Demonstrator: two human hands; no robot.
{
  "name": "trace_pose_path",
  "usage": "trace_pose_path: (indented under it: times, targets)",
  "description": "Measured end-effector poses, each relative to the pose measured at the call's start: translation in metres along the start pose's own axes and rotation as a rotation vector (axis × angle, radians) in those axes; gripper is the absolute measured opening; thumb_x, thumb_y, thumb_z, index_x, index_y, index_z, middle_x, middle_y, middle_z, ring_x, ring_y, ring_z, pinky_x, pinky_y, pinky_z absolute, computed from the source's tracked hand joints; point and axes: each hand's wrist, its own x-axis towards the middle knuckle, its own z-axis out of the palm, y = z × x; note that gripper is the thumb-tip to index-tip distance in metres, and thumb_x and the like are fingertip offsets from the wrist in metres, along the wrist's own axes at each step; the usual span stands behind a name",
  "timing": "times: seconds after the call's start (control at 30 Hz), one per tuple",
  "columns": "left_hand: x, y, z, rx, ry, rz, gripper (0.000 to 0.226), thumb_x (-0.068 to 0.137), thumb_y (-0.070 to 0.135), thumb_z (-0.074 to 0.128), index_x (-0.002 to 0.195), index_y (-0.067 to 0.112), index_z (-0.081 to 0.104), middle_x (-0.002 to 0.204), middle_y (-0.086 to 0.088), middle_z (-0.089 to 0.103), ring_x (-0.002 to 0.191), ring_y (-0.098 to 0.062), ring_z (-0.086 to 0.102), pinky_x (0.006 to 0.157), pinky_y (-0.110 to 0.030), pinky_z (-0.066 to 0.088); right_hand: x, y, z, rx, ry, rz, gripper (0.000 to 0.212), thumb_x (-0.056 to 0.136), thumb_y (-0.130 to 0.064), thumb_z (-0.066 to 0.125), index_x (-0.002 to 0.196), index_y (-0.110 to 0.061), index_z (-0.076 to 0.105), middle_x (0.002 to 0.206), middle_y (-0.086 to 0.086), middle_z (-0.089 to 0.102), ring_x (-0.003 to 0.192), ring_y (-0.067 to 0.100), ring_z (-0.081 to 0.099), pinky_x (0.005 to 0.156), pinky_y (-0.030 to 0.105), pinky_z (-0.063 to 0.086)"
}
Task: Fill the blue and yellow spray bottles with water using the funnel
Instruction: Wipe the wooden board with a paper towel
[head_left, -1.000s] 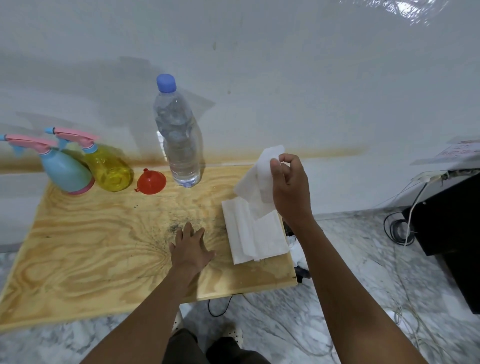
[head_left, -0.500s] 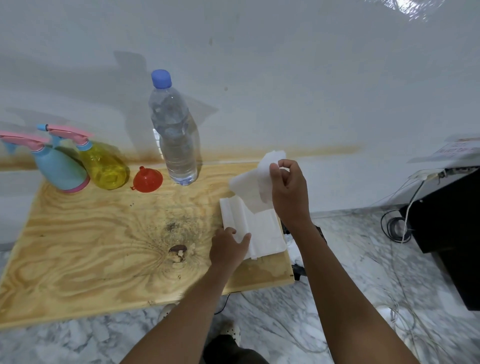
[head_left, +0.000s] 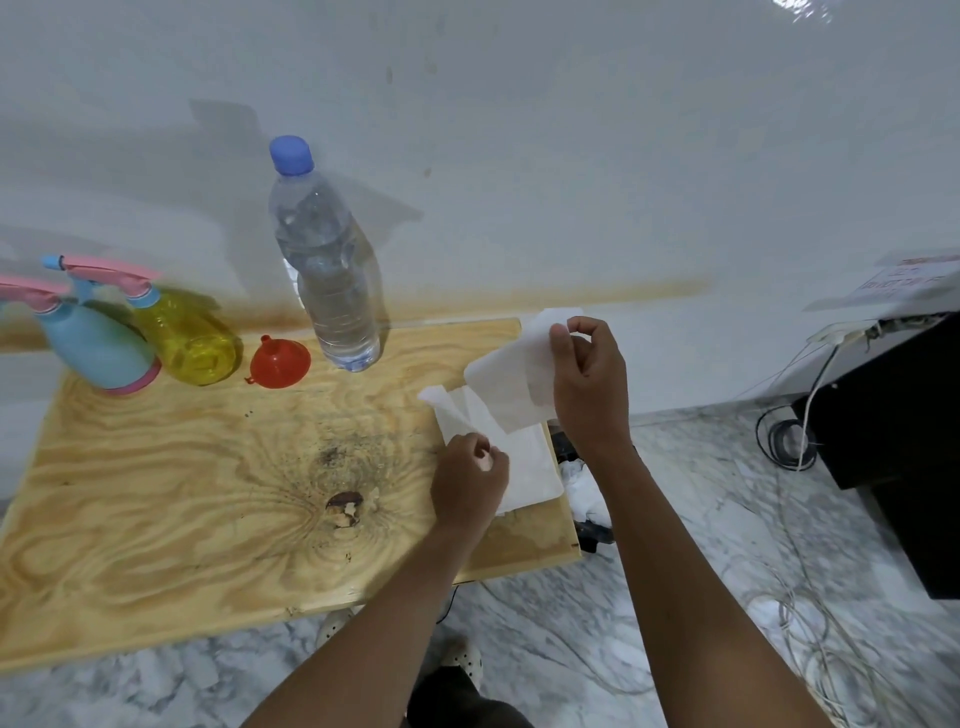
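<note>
2 bottles stood at the frame's left on the plywood board (head_left: 182, 493): 1 blue spray bottle (head_left: 96, 345) and 1 yellow spray bottle (head_left: 184, 338). Beside them were 1 red funnel (head_left: 280, 364) and 1 capped water bottle (head_left: 327, 280). Right hand (head_left: 589, 384) pinched 1 tissue sheet (head_left: 511, 384); left hand (head_left: 470, 480), fingers curled, pinched the tissue stack (head_left: 530, 467).

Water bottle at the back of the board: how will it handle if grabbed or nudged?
Likely heavy for its size: the water bottle looks mostly full. Tall, narrow and upright on the board, so a push near the blue cap could tip it. Its clear, thin-looking wall may flex when squeezed; the cap is on, so spilling seems unlikely.
</note>
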Motion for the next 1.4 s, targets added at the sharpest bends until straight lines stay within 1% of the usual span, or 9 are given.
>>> trace_pose_path:
  times: [0.17, 0.3, 0.5, 0.73, 0.87, 1.0, 1.13, 1.3, 1.4]
  targets:
    - [-0.008, 0.021, 0.012, 0.023, -0.135, 0.155, 0.019, 0.092, 0.027, 0.059, 0.104, 0.014, 0.065, 0.101, 0.004, 0.064, 0.091, -0.015, 0.061, 0.074, -0.029, 0.052, 0.004, -0.002, -0.008, 0.000, 0.018, -0.024, 0.006, 0.102, -0.030, 0.051, 0.099, -0.025, 0.052, 0.073, -0.009, 0.060, 0.063, -0.005, 0.053, 0.057, 0.009, 0.039]
    - [0.000, 0.008, 0.019, 0.299, -0.328, 0.163, 0.028, 0.093, 0.033, 0.058, 0.115, 0.018, 0.063, 0.121, 0.003, 0.059, 0.112, -0.018, 0.055, 0.089, -0.033, 0.051, 0.002, 0.000, -0.010, -0.009, -0.016, -0.012, 0.006, 0.102, -0.031, 0.051, 0.097, -0.027, 0.052, 0.071, -0.008, 0.060, 0.061, -0.004, 0.053, 0.059, 0.016, 0.042]
    - [-0.001, -0.002, 0.013, 0.414, -0.344, 0.268, 0.036, 0.092, 0.038, 0.057, 0.123, 0.019, 0.060, 0.125, 0.002, 0.054, 0.115, -0.018, 0.053, 0.091, -0.031, 0.049, -0.002, 0.005, -0.003, 0.003, -0.038, 0.004, 0.008, 0.101, -0.031, 0.053, 0.093, -0.034, 0.052, 0.076, 0.002, 0.063, 0.059, 0.001, 0.051, 0.060, 0.022, 0.044]
    - [0.009, -0.022, -0.046, 0.015, -0.339, -0.022, 0.028, 0.096, 0.026, 0.059, 0.117, 0.009, 0.065, 0.116, -0.003, 0.061, 0.102, -0.017, 0.058, 0.084, -0.029, 0.048, -0.016, 0.003, 0.022, 0.023, -0.173, 0.016, 0.002, 0.101, -0.031, 0.055, 0.100, -0.031, 0.057, 0.086, -0.006, 0.068, 0.068, -0.001, 0.059, 0.061, 0.015, 0.046]
    - [0.013, -0.028, -0.109, -0.747, -0.361, -0.555, 0.044, 0.098, 0.046, 0.053, 0.116, 0.009, 0.068, 0.102, -0.005, 0.072, 0.089, -0.019, 0.066, 0.078, -0.033, 0.051, -0.033, 0.001, 0.049, 0.006, -0.357, 0.021, 0.013, 0.100, -0.025, 0.055, 0.112, -0.029, 0.059, 0.096, -0.010, 0.069, 0.083, 0.000, 0.064, 0.067, 0.013, 0.048]
    - [0.017, -0.023, -0.155, -1.032, -0.433, -0.496, 0.050, 0.100, 0.046, 0.050, 0.120, 0.003, 0.066, 0.100, -0.012, 0.072, 0.086, -0.022, 0.070, 0.076, -0.036, 0.053, -0.054, -0.004, 0.083, -0.095, -0.524, -0.015, 0.025, 0.098, -0.022, 0.058, 0.122, -0.024, 0.064, 0.108, -0.012, 0.067, 0.100, 0.005, 0.063, 0.083, 0.017, 0.047]
    - [0.024, -0.030, -0.188, -0.898, -0.262, -0.435, 0.028, 0.100, 0.025, 0.057, 0.110, 0.003, 0.071, 0.097, -0.016, 0.074, 0.080, -0.023, 0.071, 0.070, -0.033, 0.058, -0.069, -0.008, 0.116, -0.168, -0.512, -0.127, 0.011, 0.091, -0.029, 0.068, 0.101, -0.032, 0.065, 0.100, -0.014, 0.067, 0.095, 0.006, 0.064, 0.079, 0.025, 0.051]
    - [0.028, -0.061, -0.233, -0.871, -0.238, -0.402, 0.022, 0.100, 0.021, 0.057, 0.101, 0.008, 0.074, 0.087, -0.008, 0.073, 0.073, -0.014, 0.068, 0.063, -0.023, 0.054, -0.078, -0.015, 0.155, -0.123, -0.755, -0.171, 0.059, 0.080, -0.038, 0.079, 0.130, -0.034, 0.047, 0.132, -0.016, 0.052, 0.119, 0.002, 0.051, 0.096, 0.022, 0.045]
    - [0.029, -0.074, -0.261, -0.929, -0.224, -0.420, 0.021, 0.100, 0.017, 0.057, 0.096, 0.004, 0.072, 0.076, -0.005, 0.073, 0.062, -0.010, 0.067, 0.054, -0.019, 0.052, -0.090, -0.024, 0.188, -0.191, -0.824, -0.230, 0.042, 0.084, -0.040, 0.076, 0.120, -0.033, 0.056, 0.117, -0.020, 0.059, 0.104, -0.007, 0.054, 0.089, 0.020, 0.046]
